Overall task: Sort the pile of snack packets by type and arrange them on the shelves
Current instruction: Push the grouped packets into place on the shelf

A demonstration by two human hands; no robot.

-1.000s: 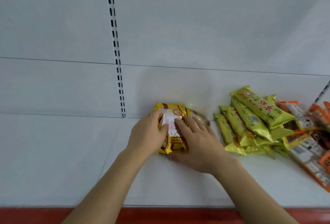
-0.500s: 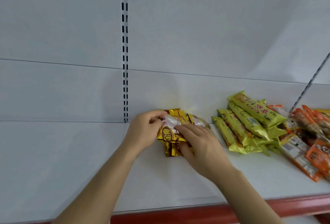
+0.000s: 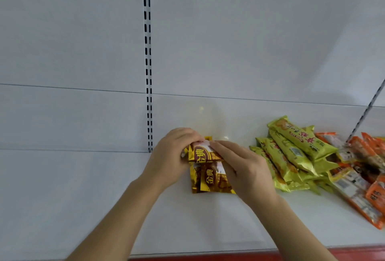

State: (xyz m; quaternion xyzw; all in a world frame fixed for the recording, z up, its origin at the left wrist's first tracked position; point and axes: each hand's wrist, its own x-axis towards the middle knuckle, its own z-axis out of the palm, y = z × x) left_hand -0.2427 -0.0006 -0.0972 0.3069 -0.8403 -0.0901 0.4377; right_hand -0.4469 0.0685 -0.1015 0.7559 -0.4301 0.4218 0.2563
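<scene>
**Gold foil, squared up by hand**

Gold foil packets [image 3: 210, 169] with dark red labels sit in a small stack on the white shelf [image 3: 83, 198], close to the back panel and just right of the slotted upright [image 3: 148, 73]. My left hand [image 3: 173, 154] has its fingers curled over the top packet's left end, gripping it; my right hand [image 3: 243, 169] lies along the stack's right side, fingers mostly straight, pressing and steadying rather than clasping.

I judge this step to be tidying the gold stack. To do it well I should keep the labels facing the same way, bring the raised top packet down flat onto the one below, and line up the edges before letting go. Foil is slippery, so a light squeeze from both sides should serve better than a push from one side, which could fan the stack out.

There are no bins here; the shelf itself is the holder. Near my right hand lies a heap of yellow-green packets [image 3: 291, 152], overlapping at angles. Beyond them, touching that heap, are orange packets [image 3: 358, 183], loose and unsorted, running to the frame's right edge. Both groups look yet to be arranged.
</scene>
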